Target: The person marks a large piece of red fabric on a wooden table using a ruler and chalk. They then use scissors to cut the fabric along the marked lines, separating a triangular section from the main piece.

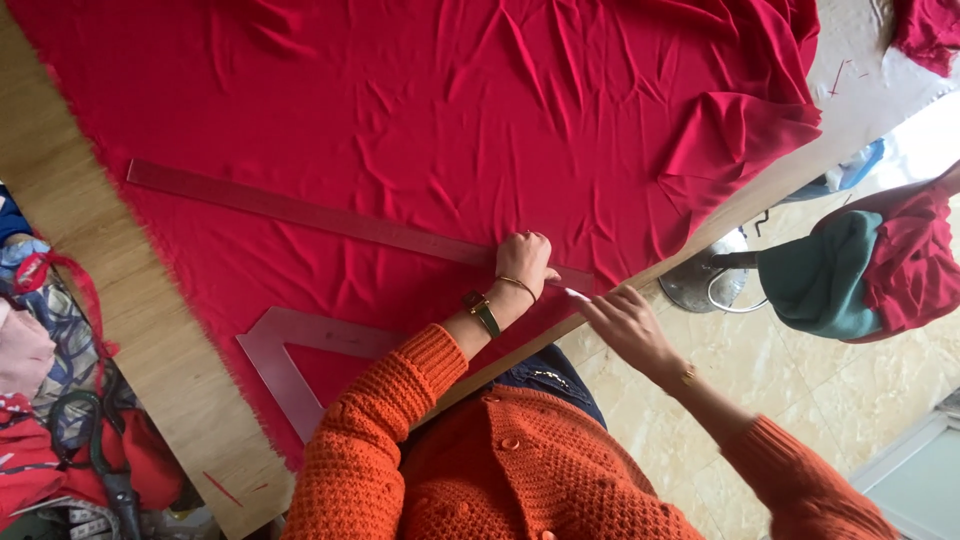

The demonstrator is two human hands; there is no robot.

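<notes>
Left hand (523,262) presses fingers-curled on the clear ruler (330,217) over red fabric (450,120), right hand (625,322) pinching white chalk (577,293) at ruler's near end, no drawn line visible yet.

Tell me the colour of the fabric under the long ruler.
Red, plain and unpatterned fabric, best seen in the head view.

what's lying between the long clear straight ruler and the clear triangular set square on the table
In the head view, only wrinkled red fabric lies between the long clear straight ruler and the clear triangular set square; nothing else sits on that stretch.
</notes>
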